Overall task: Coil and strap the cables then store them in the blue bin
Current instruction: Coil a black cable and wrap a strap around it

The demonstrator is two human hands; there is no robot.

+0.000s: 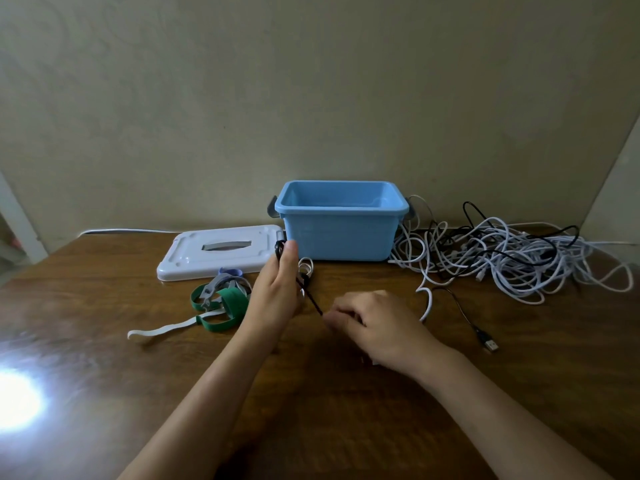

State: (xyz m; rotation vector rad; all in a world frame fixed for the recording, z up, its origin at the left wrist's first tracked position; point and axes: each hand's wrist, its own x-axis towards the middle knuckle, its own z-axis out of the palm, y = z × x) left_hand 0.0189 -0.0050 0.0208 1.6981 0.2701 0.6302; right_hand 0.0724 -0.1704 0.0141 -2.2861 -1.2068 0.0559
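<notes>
My left hand (278, 289) is raised in front of the blue bin (341, 233) and grips loops of a thin black cable (313, 303) at its fingertips. The cable runs down to the right into my right hand (375, 323), which pinches it just above the table. A tangled heap of white and black cables (512, 261) lies right of the bin. Green, grey and white straps (221, 303) lie left of my left hand. The bin is open; its bottom is hidden.
The bin's white lid (221, 252) lies flat to the left of the bin. A black cable with a USB plug (486, 342) lies on the wooden table (104, 375) to my right. A small white coil (306, 265) sits before the bin. The wall stands close behind.
</notes>
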